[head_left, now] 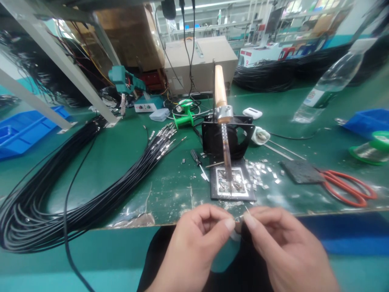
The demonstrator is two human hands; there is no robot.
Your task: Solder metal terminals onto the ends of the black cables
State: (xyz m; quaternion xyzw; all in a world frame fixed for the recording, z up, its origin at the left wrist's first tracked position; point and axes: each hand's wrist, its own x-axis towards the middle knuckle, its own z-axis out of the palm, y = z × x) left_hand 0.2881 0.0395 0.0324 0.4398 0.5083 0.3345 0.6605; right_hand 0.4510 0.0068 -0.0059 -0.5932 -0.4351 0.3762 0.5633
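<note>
Thin wire (247, 209), quantity one, projects above the right thumb, near the table edge (170, 222). Left to right: one bundle of black cables (130, 172); one screwdriver (196, 157); left hand (200, 239), thumb and index finger closed together, contents not discernible; one tip-down soldering iron (224, 113); right hand (282, 239), thumb and finger pinching the wire; one pair of red-handled scissors (327, 175).

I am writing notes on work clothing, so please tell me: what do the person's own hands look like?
The left hand and the right hand are bare: no glove, ring, watch, sleeve or marking is visible on what shows of them. Dark clothing shows at the lap.
</note>
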